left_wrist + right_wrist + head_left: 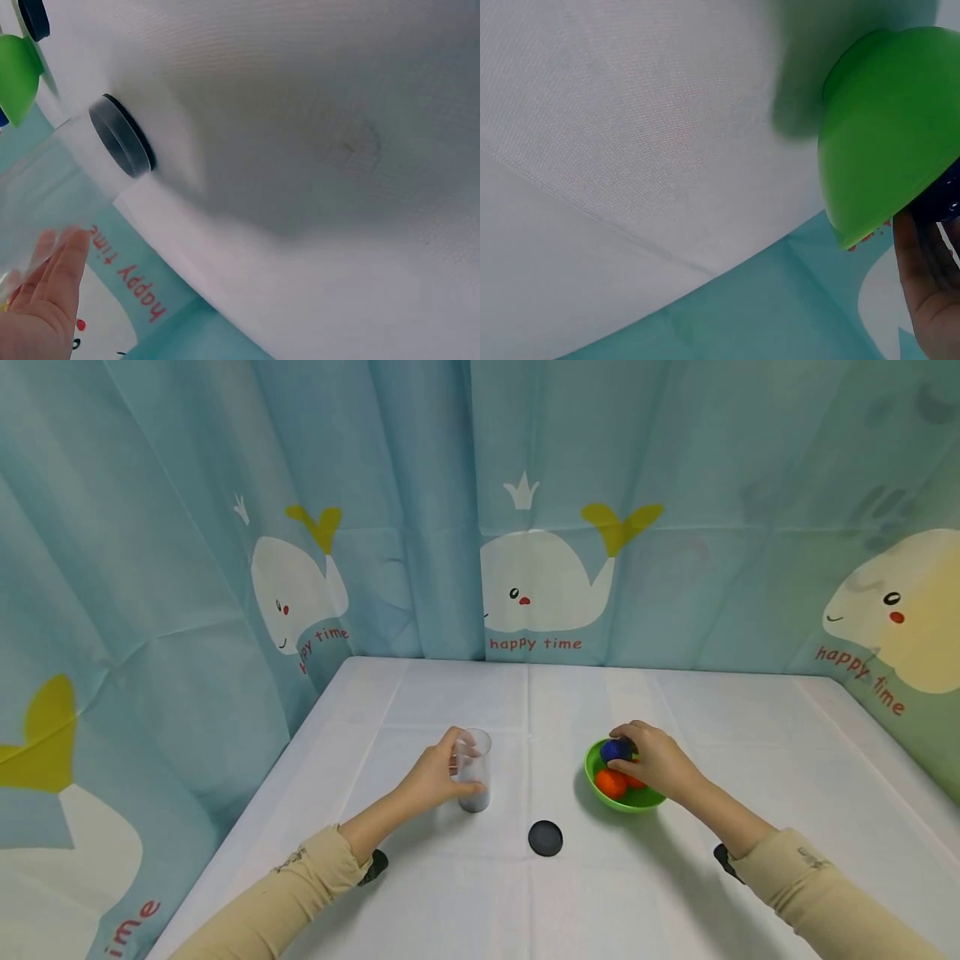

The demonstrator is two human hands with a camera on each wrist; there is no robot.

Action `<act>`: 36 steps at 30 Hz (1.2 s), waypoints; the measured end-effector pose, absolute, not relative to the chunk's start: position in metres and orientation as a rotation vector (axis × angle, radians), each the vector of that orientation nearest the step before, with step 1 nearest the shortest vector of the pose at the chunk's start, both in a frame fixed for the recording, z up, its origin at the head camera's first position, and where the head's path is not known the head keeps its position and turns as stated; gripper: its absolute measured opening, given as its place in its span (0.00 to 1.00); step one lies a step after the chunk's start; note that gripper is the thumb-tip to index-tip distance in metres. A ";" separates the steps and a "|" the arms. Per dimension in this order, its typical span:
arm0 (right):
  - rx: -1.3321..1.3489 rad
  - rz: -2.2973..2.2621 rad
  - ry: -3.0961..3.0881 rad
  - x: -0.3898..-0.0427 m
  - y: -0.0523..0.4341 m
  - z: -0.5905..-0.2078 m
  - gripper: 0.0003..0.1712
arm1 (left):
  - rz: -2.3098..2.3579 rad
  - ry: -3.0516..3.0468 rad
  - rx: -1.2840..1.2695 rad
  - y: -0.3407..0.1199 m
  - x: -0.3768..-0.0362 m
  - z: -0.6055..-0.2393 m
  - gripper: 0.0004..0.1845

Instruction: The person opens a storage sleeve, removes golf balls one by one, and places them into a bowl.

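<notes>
A clear plastic cup (pixel 474 771) with a dark base stands upright on the white table (pixel 480 893). My left hand (pixel 437 773) grips its side. The left wrist view shows the cup (pixel 67 180) close up with my fingers (pixel 52 270) behind it. To the right sits a green bowl (pixel 600 789) holding an orange ball (pixel 611 783) and a dark blue ball (pixel 615 749). My right hand (pixel 654 758) reaches into the bowl and holds the blue ball between fingers and thumb. In the right wrist view the bowl (pixel 885 135) fills the upper right with the blue ball (pixel 946 196) at its rim.
A black round lid (pixel 545 838) lies flat on the table between cup and bowl, nearer me. Blue whale-print curtains (pixel 480 510) close off the back and both sides. The cloth-covered table reaches the curtains on three sides.
</notes>
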State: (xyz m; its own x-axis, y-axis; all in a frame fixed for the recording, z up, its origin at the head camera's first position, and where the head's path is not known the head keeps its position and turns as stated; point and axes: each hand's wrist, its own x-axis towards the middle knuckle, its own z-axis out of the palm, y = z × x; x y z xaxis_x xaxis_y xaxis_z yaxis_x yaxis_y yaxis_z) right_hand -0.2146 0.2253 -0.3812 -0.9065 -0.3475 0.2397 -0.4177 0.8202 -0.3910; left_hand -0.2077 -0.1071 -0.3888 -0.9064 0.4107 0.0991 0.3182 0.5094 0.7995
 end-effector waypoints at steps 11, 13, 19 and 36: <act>0.550 0.703 -2.927 -0.217 0.216 -0.389 0.15 | 1.344 2.633 0.646 -0.110 -0.213 -0.392 0.32; 0.546 0.696 -2.928 -0.217 0.215 -0.390 0.15 | 1.327 2.640 0.650 -0.109 -0.213 -0.392 0.30; 0.539 0.684 -2.946 -0.218 0.214 -0.391 0.15 | 1.325 2.641 0.616 -0.109 -0.214 -0.394 0.30; 0.533 0.682 -2.840 -0.211 0.226 -0.382 0.14 | 1.269 2.630 0.640 -0.130 -0.216 -0.394 0.34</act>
